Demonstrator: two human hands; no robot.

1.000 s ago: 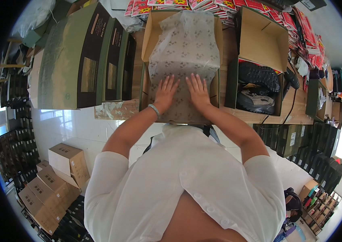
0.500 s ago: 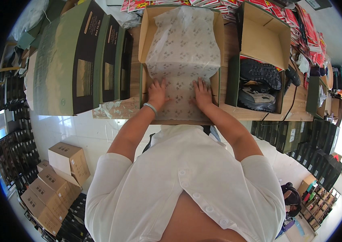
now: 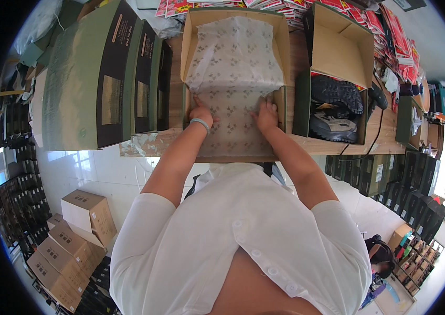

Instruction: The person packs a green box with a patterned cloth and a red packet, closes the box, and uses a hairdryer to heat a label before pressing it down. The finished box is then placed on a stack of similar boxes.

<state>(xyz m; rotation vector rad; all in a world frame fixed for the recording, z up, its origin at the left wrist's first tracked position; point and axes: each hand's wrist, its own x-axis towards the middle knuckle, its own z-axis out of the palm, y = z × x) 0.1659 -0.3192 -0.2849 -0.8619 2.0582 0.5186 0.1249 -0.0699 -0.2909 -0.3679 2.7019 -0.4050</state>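
A shoebox [image 3: 282,47] stands with its lid raised at the back, and a sheet of printed tissue paper [image 3: 235,63] drapes from the lid down into the box. Inside the left wall, my left hand [image 3: 201,113] presses on the paper, fingers stretched and partly tucked at the edge. My right hand [image 3: 267,115] lies on the paper near the right wall, its fingers spread. Neither hand grips anything. Whatever lies beneath the paper is hidden.
To the right, another open shoebox [image 3: 301,110] holds a pair of dark hiking shoes [image 3: 335,97]. Large green boxes [image 3: 78,84] stand at the left of the wooden table [image 3: 298,58]. Red printed packets [image 3: 393,37] pile up behind. A black cable [image 3: 381,126] hangs over the front edge.
Both hands have shifted slightly, the left one moving away from me along the box's left side. The tissue paper's upper part has settled a little lower.
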